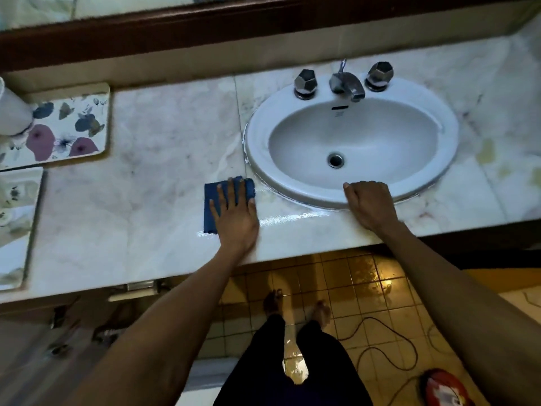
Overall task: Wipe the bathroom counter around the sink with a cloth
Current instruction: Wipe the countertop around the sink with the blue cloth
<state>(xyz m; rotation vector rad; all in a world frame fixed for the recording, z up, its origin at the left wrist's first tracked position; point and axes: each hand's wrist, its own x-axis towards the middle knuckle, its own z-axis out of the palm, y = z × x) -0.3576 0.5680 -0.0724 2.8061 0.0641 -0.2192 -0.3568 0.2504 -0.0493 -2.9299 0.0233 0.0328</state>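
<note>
A folded blue cloth (211,204) lies flat on the pale marble counter (140,159), just left of the white oval sink (351,183). My left hand (235,213) presses down on the cloth with the fingers spread, covering its right half. A wet shiny streak runs along the counter to the right of that hand. My right hand (369,204) rests on the sink's front rim, fingers curled over the edge, holding nothing.
A chrome faucet (347,83) with two faceted knobs stands behind the basin. A floral tray (67,127) with a white cup (13,112) sits at the far left, against the wall. Below the counter edge are my feet, a tiled floor and a black cable (380,347).
</note>
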